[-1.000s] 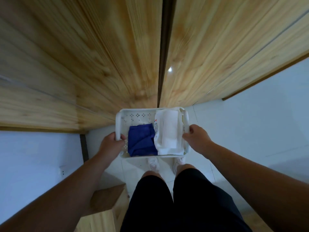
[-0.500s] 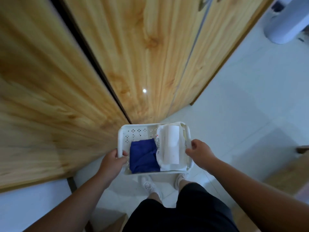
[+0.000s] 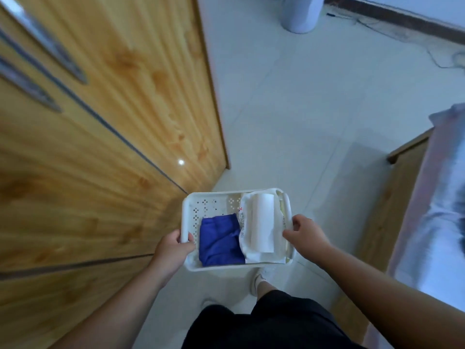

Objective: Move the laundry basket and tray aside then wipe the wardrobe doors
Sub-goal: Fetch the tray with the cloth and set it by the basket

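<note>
I carry a white perforated laundry basket (image 3: 211, 204) in front of my waist, above the floor. My left hand (image 3: 173, 248) grips its left rim and my right hand (image 3: 305, 234) grips its right rim. Inside lie a folded blue cloth (image 3: 219, 241) on the left and a white folded cloth (image 3: 261, 224) on the right. The wooden wardrobe doors (image 3: 113, 127) with long metal handles (image 3: 54, 52) fill the left side. No tray shows in this view.
White tiled floor (image 3: 302, 109) stretches ahead and to the right. A pale cylindrical appliance (image 3: 300, 15) stands at the far end with cables near the wall. A wooden bed frame (image 3: 392, 197) with light bedding (image 3: 437, 210) lies on the right. My legs in black shorts are below.
I have turned to the right with the basket held in both hands. The wardrobe has swung from straight ahead to my left, and the open floor and bed have come into view.
</note>
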A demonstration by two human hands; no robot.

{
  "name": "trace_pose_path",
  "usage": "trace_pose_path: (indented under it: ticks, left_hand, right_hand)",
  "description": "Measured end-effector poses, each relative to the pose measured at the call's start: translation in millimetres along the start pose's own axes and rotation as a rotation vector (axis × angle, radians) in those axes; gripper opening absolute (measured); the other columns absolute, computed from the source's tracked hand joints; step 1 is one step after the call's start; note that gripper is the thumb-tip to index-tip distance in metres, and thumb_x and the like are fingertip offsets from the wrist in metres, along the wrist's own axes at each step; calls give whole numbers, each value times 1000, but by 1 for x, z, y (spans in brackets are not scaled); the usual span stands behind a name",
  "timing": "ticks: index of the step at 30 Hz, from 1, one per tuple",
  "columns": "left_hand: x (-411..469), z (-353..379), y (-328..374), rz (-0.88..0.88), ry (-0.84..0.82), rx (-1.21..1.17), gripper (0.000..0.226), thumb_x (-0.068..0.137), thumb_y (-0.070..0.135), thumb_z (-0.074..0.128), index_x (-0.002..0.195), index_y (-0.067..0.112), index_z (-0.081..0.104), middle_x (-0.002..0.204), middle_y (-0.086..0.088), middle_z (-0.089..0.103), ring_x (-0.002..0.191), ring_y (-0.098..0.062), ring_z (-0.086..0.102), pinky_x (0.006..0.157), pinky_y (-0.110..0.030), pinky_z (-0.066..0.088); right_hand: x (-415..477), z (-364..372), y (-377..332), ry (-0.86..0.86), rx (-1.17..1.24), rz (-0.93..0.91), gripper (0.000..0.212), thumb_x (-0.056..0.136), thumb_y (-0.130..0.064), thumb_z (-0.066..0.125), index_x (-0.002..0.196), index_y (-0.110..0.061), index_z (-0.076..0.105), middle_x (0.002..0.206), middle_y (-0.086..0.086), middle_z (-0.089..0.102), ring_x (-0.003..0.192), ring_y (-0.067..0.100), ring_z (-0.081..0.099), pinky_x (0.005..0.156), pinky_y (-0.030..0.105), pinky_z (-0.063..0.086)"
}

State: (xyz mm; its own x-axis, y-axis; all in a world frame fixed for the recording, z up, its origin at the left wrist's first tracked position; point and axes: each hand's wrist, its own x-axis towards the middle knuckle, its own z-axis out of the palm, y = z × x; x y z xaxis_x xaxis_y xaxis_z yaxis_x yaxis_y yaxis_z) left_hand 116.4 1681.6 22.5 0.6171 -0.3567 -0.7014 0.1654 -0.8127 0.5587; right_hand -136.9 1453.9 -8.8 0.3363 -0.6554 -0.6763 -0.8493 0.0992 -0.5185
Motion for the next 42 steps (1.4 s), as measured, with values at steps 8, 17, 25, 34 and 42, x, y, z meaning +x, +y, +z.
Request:
trace_pose_path:
  ticks: [8, 17, 25, 34, 42]
  left_hand:
    - [62, 66, 138, 114, -136, 150, 13, 84, 4, 66, 85, 17, 66, 74, 0, 69, 68, -20, 63, 62, -31, 48]
    - [178, 130, 297, 251, -307, 270, 10, 89, 4, 69, 97, 9, 68, 88, -8, 72, 78, -24, 67, 62, -30, 52]
    - [256, 195, 458, 367, -406, 387, 13, 84, 3, 73, 85, 16, 69, 76, -3, 67, 68, -19, 62, 52, -23, 54]
    - [330, 291, 612, 323, -468, 408, 11, 88, 6, 71, 92, 15, 67, 84, -5, 69, 80, -22, 68, 64, -35, 61]
    - [378, 352, 755, 286, -433, 346, 9, 90, 11, 72, 96, 16, 68, 89, -3, 73, 83, -21, 74, 63, -32, 62]
  right_hand:
    - [47, -102, 12, 149, 151, 86, 17, 77, -31, 63, 88, -19, 64, 82, 1, 71, 78, 23, 69, 69, 36, 55]
    - [130, -197, -17, 307, 280, 190, 10, 79, -30, 64, 89, -27, 64, 84, -3, 70, 77, 15, 68, 70, 36, 56]
    - [203, -298, -48, 430, 333, 291, 9, 84, -29, 68, 87, -24, 61, 83, -1, 68, 74, 19, 65, 62, 32, 52]
    - [338, -423, -47, 406, 420, 293, 9, 85, -30, 68, 91, -26, 63, 86, -1, 70, 80, 20, 68, 77, 41, 61]
    - [447, -575, -80, 335, 398, 248, 11, 81, -28, 65, 88, -19, 65, 85, 8, 71, 76, 24, 67, 66, 35, 52]
